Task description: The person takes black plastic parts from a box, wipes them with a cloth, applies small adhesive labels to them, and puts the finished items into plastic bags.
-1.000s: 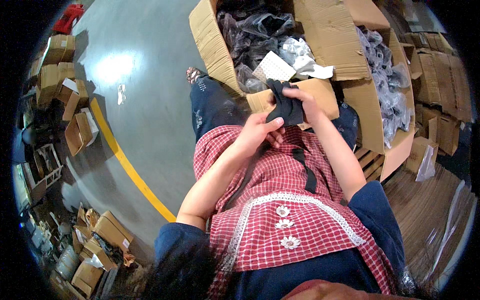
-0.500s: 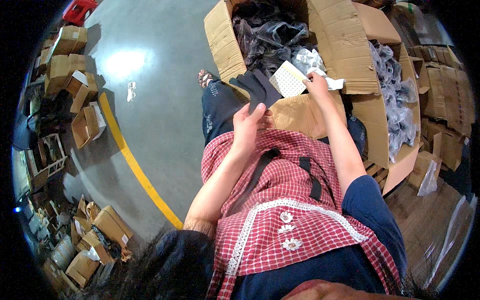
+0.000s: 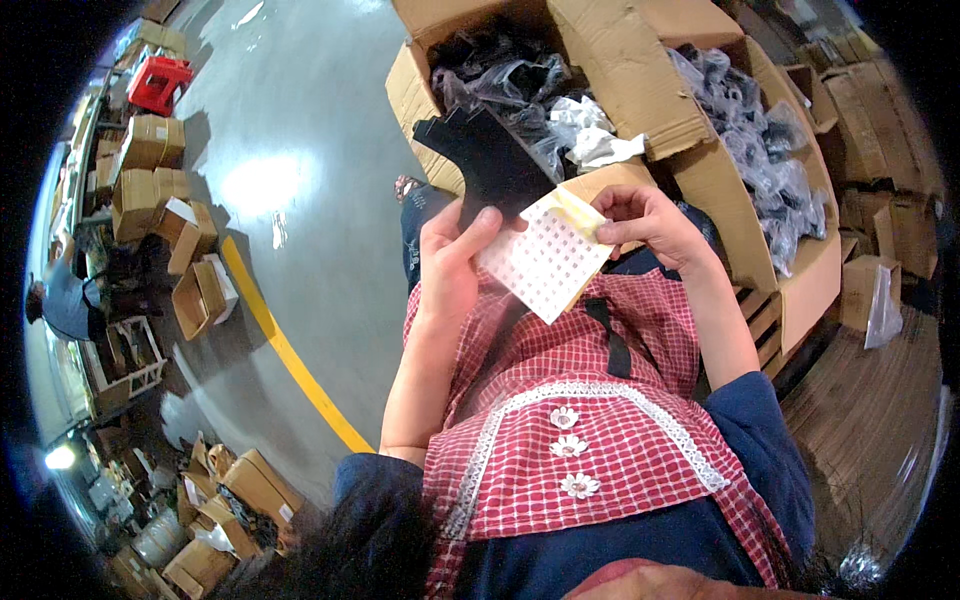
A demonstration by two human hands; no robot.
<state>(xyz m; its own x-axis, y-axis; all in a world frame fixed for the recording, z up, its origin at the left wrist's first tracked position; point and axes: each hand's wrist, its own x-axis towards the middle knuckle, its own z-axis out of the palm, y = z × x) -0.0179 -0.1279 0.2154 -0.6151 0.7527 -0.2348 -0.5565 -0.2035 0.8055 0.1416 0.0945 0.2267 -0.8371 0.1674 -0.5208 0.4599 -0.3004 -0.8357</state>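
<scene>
My left hand [image 3: 452,262] is closed on a flat black fabric piece [image 3: 485,165] with a notched far end, its thumb on top. A white sheet of small printed stickers [image 3: 545,258], with a yellow edge and backing, lies over the near end of the black piece, close to my left thumb. My right hand [image 3: 655,228] pinches the sheet's right corner between thumb and fingers, where it looks slightly curled. Behind them stands an open cardboard box [image 3: 408,85] with dark items in clear plastic bags [image 3: 500,75] and crumpled white plastic [image 3: 600,140].
On the right a second open carton [image 3: 810,275] holds more bagged items, above wooden slats. Brown cartons [image 3: 150,205] and a red plastic stool [image 3: 160,85] line the left, beyond a yellow floor line [image 3: 290,355]. At the far left, another person [image 3: 70,300] is partly visible.
The sticker sheet has come from the box's edge toward me and over the black piece, carried by my right hand. Both hands are now close together. The view has shifted slightly.
</scene>
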